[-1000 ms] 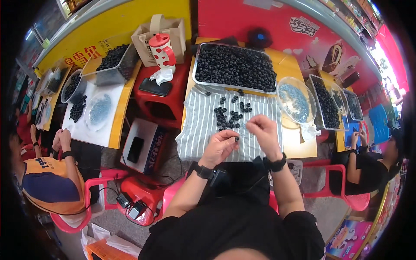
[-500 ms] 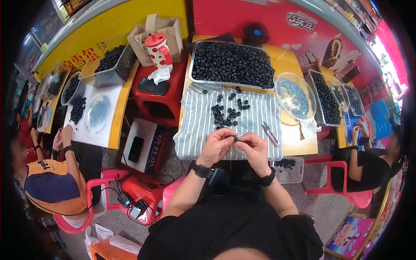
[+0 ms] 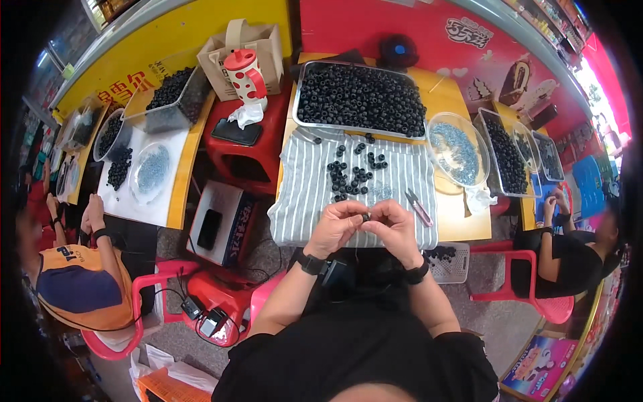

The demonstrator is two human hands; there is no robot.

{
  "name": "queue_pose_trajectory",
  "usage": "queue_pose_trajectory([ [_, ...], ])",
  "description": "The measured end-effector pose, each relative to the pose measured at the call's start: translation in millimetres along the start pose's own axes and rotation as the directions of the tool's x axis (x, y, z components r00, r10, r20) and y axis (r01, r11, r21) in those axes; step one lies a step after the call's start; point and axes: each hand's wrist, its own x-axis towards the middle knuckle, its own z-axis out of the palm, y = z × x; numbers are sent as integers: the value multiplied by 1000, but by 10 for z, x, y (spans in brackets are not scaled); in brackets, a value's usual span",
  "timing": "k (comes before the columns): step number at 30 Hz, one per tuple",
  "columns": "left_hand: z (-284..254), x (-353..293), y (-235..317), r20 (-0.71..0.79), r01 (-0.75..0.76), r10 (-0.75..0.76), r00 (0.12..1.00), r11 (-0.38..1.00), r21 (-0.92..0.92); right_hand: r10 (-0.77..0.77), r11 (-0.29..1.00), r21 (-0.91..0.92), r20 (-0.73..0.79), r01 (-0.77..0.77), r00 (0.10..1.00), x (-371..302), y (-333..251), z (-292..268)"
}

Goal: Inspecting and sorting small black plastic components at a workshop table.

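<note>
Over the near edge of a grey-and-white striped cloth (image 3: 291, 208), my two hands meet at a small round black piece (image 3: 365, 216). My left hand (image 3: 331, 228) pinches it between thumb and fingers. From the other side my right hand (image 3: 395, 231) is closed on the same piece; its exact shape is mostly hidden by the fingertips. Just beyond them lie several loose black ring-shaped pieces (image 3: 348, 179) and a small patch of tiny clear bits (image 3: 382, 191). Thread snips (image 3: 419, 208) with pinkish handles rest on the cloth, right of my right hand.
A clear tray (image 3: 362, 129) heaped with black pieces stands behind the cloth. To its right is a round tub (image 3: 485, 161) of clear bits, beside a crumpled tissue (image 3: 479, 199). A red stool (image 3: 244, 153) holds a spotted tumbler (image 3: 245, 79). Co-workers sit at both sides.
My hands stay together at the same spot, with only slight shifts of the fingers around the black piece. At the left, the co-worker's hands have moved a little.
</note>
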Motion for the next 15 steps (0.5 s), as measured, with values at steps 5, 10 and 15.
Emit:
queue_pose_trajectory([
  [5,145,13,95,46,23,-23,999,1000,-3,64,997,-67,241,-50,968,75,-66,-112],
  [10,93,7,71,98,20,-16,995,999,-41,47,998,-57,281,-32,959,68,-28,-115],
  [15,56,-7,53,74,48,-47,996,999,-13,-10,1000,20,269,5,963,52,70,-102],
])
